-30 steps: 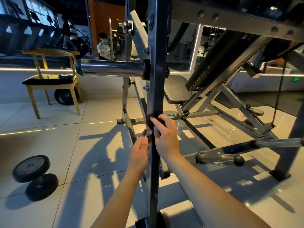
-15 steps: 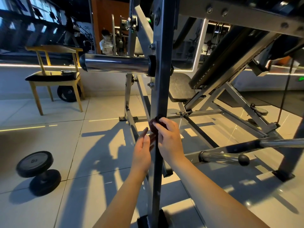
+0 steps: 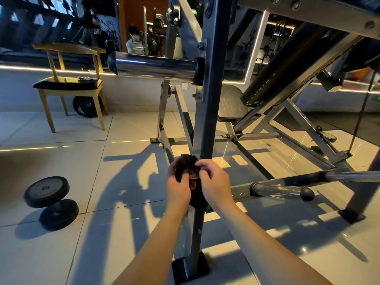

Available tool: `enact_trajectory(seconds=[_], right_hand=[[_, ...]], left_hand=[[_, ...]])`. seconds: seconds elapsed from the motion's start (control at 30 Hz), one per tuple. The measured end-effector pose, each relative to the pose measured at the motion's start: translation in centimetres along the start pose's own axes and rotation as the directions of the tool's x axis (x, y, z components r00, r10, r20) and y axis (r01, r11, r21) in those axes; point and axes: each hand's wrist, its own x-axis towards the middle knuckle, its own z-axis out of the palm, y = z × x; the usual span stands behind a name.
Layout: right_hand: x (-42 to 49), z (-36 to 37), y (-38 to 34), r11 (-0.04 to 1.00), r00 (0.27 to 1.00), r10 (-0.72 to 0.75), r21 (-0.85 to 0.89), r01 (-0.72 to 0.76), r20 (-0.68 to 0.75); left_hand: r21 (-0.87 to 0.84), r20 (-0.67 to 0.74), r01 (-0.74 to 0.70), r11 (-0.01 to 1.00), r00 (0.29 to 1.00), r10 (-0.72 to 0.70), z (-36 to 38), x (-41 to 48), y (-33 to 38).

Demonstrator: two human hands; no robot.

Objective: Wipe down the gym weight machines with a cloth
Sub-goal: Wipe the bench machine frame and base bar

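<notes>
Gripping a dark cloth (image 3: 186, 163) from both sides, the person holds it bunched against the upright post (image 3: 211, 103) of the weight machine, at the lower part of that post. The left hand (image 3: 177, 189) sits on the post's left side, its fingers curled round the cloth. The right hand (image 3: 216, 182) sits at the front and right, its fingers (image 3: 202, 164) bent and pinching the top fold. Both hands touch the cloth, so neither is nearer. What matters for the next stroke is the post's long axis, which runs straight up and down through the gap between the two hands. Bare metal shows above the cloth as far as the shiny bar (image 3: 154, 65) that sticks out to the left. More bare metal runs below it to the foot plate (image 3: 190, 267) on the floor. A wipe would likely have to slide along that line. Whether the cloth goes all the way round the post cannot be told. A padded seat (image 3: 231, 103) and a ball-ended handle (image 3: 281, 191) lie to the right. A dumbbell (image 3: 51, 200) rests on the pale floor tiles (image 3: 61, 254) well to the left, and a wooden chair (image 3: 70, 84) stands by the wall.
</notes>
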Motion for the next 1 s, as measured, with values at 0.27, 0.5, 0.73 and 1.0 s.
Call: enact_trajectory(seconds=[0.27, 0.5, 0.73, 1.0], right_hand=[[1.7, -1.1, 2.3, 0.972, 0.982, 0.162, 0.189, -0.142, -0.095], [-0.5, -0.7, 6.4, 0.952, 0.962, 0.271, 0.159, -0.262, -0.037], [-2.7, 0.1, 9.2, 0.956, 0.964, 0.266, 0.137, -0.260, -0.020], [-4.1, -0.6, 13.8, 0.905, 0.921, 0.385, 0.173, -0.388, 0.050]], left_hand=[[0.145, 0.257, -0.238, 0.960, 0.946, 0.196, 2.6, 1.4, -0.3], [0.108, 0.114, -0.015, 0.994, 0.993, 0.002, 0.8, 0.2, -7.6], [0.080, 0.042, 0.013, 0.997, 0.999, -0.017, 0.5, -0.2, -7.0], [0.321, 0.087, -0.078, 0.944, 0.995, 0.052, 0.2, -2.1, -12.2]])
